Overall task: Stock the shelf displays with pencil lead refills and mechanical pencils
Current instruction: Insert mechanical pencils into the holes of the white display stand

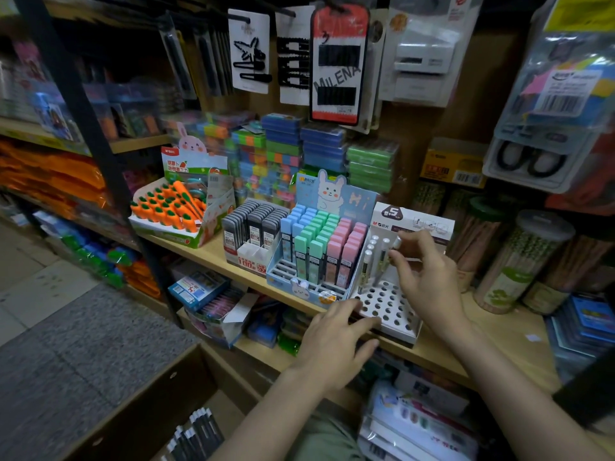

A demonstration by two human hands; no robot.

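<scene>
A white pencil display (389,306) with a grid of round holes stands on the wooden shelf (206,252). A few mechanical pencils (367,264) stand upright in its back rows. My right hand (429,277) pinches the top of one mechanical pencil (396,242) above the holes. My left hand (336,341) rests with straight fingers on the display's front left corner. To the left stand a blue rabbit display of pastel lead refill cases (319,241) and a box of black lead refills (254,224). More black pencils (196,434) lie in a cardboard box below.
A carrot-item display (173,207) sits at the shelf's left. Stacked coloured boxes (286,144) stand behind, hair clip cards (337,61) hang above. Clear tubs of wooden pencils (519,261) stand at the right. A black shelf post (96,134) runs down the left.
</scene>
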